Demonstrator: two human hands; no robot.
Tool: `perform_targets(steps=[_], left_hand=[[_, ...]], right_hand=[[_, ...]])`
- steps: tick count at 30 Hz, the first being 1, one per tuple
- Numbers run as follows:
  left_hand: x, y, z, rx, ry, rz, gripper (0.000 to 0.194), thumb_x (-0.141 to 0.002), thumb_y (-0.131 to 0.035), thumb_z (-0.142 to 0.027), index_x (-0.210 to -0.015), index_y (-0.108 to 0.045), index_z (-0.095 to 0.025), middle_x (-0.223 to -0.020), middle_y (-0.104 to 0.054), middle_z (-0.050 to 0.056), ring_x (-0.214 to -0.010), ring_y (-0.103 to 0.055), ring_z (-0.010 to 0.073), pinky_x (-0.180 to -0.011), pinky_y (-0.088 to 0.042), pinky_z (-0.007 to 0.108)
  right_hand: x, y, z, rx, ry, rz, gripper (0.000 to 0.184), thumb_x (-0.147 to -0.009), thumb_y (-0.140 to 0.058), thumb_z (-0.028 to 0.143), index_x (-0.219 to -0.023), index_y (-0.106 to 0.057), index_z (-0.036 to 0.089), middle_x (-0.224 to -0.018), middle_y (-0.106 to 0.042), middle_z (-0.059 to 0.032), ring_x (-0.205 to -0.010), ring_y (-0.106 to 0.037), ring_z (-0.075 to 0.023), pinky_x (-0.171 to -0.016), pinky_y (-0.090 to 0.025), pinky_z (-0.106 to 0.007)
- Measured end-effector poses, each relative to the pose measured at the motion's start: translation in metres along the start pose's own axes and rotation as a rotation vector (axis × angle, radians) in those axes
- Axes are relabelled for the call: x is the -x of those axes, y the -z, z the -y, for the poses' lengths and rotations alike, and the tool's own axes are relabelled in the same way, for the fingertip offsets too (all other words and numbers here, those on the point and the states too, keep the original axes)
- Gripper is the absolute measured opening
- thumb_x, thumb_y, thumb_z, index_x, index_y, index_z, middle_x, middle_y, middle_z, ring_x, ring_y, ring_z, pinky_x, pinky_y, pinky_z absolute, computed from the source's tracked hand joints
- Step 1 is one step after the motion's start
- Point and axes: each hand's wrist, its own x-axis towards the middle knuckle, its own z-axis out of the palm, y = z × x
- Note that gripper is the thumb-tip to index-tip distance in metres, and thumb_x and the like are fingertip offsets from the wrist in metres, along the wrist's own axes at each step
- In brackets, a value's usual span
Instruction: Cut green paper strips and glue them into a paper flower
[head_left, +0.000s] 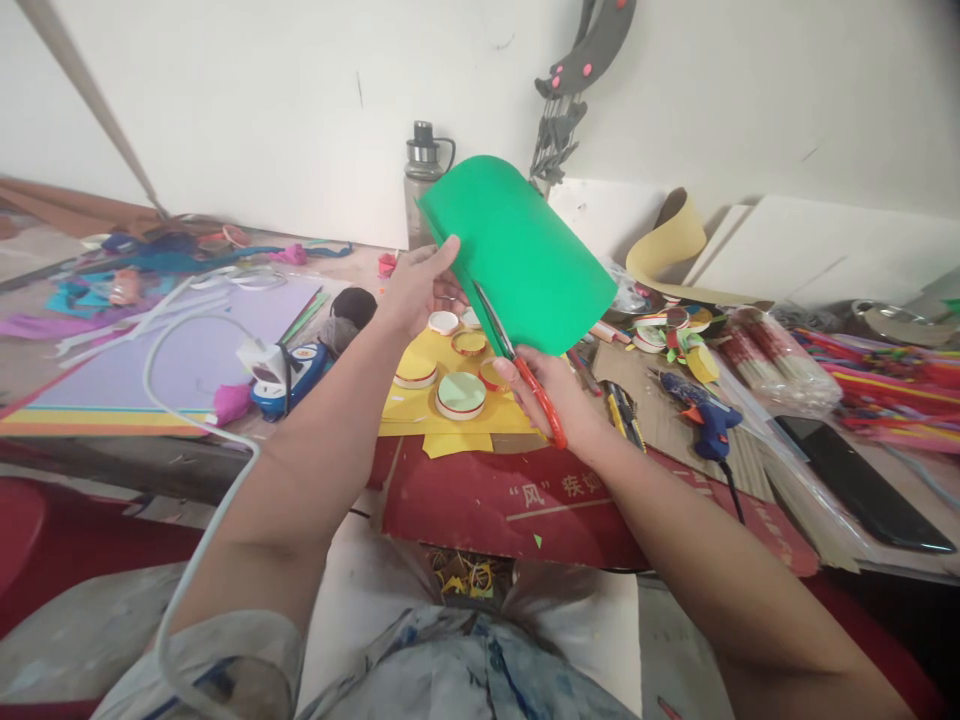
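A curved green sheet (525, 250) is held up over the table, its left edge gripped by my left hand (424, 285) with the thumb on top. My right hand (551, 390) is closed around the red handles of a pair of scissors (534, 385). The scissor blades point up and left, lying along the sheet's lower left edge. Below the hands, several round lids or discs, among them a pale green disc (460, 395) and a yellow one (415, 367), rest on yellow sheets (457, 443).
Right of the hands lie a utility knife (625, 415), a blue glue gun (709, 415) and a black phone (862, 485). On the left are a lilac sheet (187, 345), a power strip (292, 380) and a white cable (202, 540). A bottle (421, 180) stands behind.
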Motion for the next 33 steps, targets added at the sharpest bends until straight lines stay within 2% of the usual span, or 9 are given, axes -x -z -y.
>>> perform_targets(steps=[4, 8, 17, 26, 33], left_hand=[[-0.001, 0.002, -0.002, -0.039, -0.006, -0.051, 0.039, -0.087, -0.083, -0.048, -0.082, -0.055, -0.021, -0.06, -0.066, -0.003, -0.052, -0.065, 0.0111, -0.051, -0.053, 0.02], [-0.002, 0.001, 0.002, -0.028, 0.007, -0.076, 0.043, -0.082, -0.088, -0.046, -0.08, -0.053, -0.021, -0.057, -0.065, -0.004, -0.048, -0.063, 0.0101, -0.049, -0.052, 0.019], [0.0, -0.006, 0.009, -0.038, 0.036, 0.004, 0.052, -0.075, -0.092, -0.054, -0.077, -0.053, -0.02, -0.054, -0.065, -0.003, -0.043, -0.061, 0.0089, -0.045, -0.051, 0.018], [0.001, -0.005, 0.006, -0.068, 0.038, 0.03, 0.049, -0.078, -0.089, -0.053, -0.078, -0.055, -0.019, -0.055, -0.067, -0.002, -0.044, -0.063, 0.0091, -0.045, -0.051, 0.017], [-0.001, -0.002, 0.005, -0.111, 0.008, 0.014, 0.042, -0.086, -0.084, -0.048, -0.079, -0.055, -0.019, -0.056, -0.067, -0.002, -0.046, -0.065, 0.0112, -0.046, -0.051, 0.018]], right_hand=[[0.001, 0.001, 0.002, 0.003, 0.002, 0.022, 0.054, -0.095, -0.055, 0.073, -0.073, -0.043, 0.025, -0.063, -0.046, 0.0022, -0.058, -0.042, -0.0143, -0.051, -0.031, -0.028], [0.002, 0.001, 0.002, -0.013, -0.004, 0.035, 0.052, -0.094, -0.057, 0.072, -0.076, -0.042, 0.026, -0.062, -0.043, 0.0037, -0.058, -0.041, -0.0142, -0.05, -0.031, -0.027], [0.002, 0.0, -0.001, -0.038, 0.013, 0.003, 0.052, -0.096, -0.056, 0.071, -0.076, -0.044, 0.025, -0.064, -0.044, 0.0032, -0.058, -0.042, -0.0134, -0.051, -0.032, -0.027], [0.002, 0.006, 0.003, 0.053, 0.043, -0.005, 0.054, -0.096, -0.057, 0.072, -0.074, -0.042, 0.025, -0.061, -0.044, 0.0024, -0.058, -0.042, -0.0148, -0.053, -0.03, -0.03], [0.0, 0.007, 0.001, 0.013, 0.064, 0.015, 0.052, -0.096, -0.058, 0.071, -0.076, -0.044, 0.025, -0.063, -0.043, 0.0038, -0.058, -0.04, -0.014, -0.053, -0.029, -0.029]])
